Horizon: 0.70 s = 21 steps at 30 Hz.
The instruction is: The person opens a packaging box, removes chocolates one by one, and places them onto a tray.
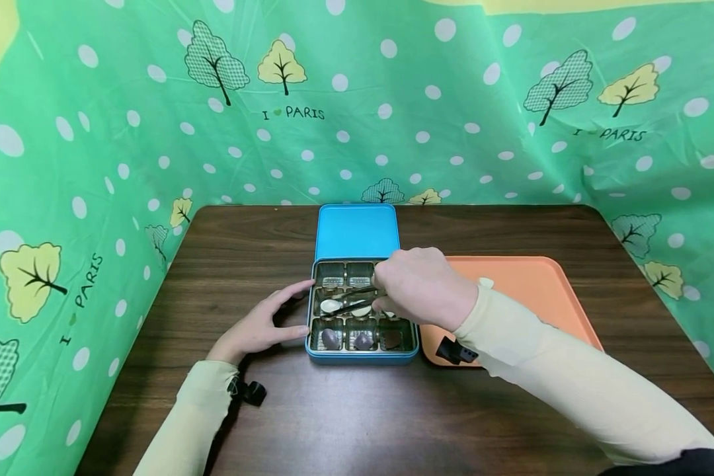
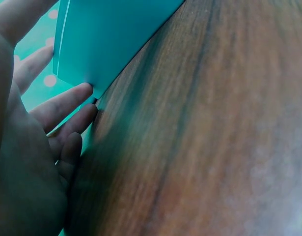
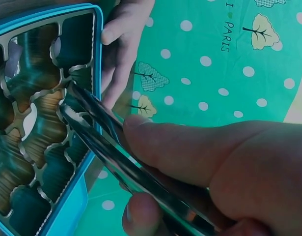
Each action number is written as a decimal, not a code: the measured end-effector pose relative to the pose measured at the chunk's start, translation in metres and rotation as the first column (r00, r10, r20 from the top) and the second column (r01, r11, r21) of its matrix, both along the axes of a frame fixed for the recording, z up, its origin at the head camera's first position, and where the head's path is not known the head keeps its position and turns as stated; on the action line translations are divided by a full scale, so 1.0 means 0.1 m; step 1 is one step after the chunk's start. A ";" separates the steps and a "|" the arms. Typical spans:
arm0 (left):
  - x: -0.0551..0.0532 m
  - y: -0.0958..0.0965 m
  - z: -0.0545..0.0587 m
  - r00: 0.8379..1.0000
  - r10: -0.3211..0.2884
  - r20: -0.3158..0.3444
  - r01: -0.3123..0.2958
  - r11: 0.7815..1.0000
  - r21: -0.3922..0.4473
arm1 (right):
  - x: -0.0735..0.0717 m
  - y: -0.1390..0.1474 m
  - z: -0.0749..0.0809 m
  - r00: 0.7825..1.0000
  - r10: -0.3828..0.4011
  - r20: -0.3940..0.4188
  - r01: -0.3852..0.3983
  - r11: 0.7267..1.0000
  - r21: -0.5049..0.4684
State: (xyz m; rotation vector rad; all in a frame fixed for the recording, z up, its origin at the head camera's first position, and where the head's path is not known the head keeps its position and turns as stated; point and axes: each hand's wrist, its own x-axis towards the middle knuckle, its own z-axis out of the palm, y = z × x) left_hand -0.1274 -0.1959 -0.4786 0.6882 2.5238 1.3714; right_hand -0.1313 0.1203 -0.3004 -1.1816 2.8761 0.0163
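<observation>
Pinching tongs (image 3: 119,160), astride white pc (image 1: 330,306) in mid row of tin (image 1: 363,359), w/ R hand (image 1: 425,287); touching tin's L side w/ L hand (image 1: 258,325), fingers (image 1: 293,289) spread.

A right sleeve (image 1: 547,360) of plain, pale cream fabric is worn, snug and faintly creased. At its upper end, black cloth (image 1: 684,465) is seen. Beside its wrist end, a boxy black right camera (image 1: 455,351) is mounted, its side dotted with small greyish marks. To the left of the right sleeve, a matching left sleeve (image 1: 184,420) is shown, with a black left camera (image 1: 254,394) fitted at its cuff. The right hand (image 1: 422,287) and left hand (image 1: 257,330) are bared.
</observation>
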 end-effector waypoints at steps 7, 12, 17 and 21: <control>-0.01 -0.01 -0.01 1.000 -0.001 -0.002 0.001 1.000 -0.006 | -0.02 -0.01 -0.01 0.999 -0.031 0.032 0.031 0.999 0.010; -0.01 -0.01 -0.03 1.000 0.000 -0.003 0.000 1.000 -0.005 | -0.02 0.00 -0.04 1.000 -0.006 0.002 0.006 1.000 -0.010; -0.01 -0.01 -0.03 1.000 0.000 -0.001 0.000 1.000 -0.010 | -0.03 0.00 -0.06 0.999 0.026 -0.046 -0.028 0.999 -0.043; -0.01 -0.01 -0.03 1.000 -0.003 0.005 0.003 1.000 -0.010 | -0.02 0.02 -0.07 0.997 0.036 -0.064 -0.041 0.996 -0.082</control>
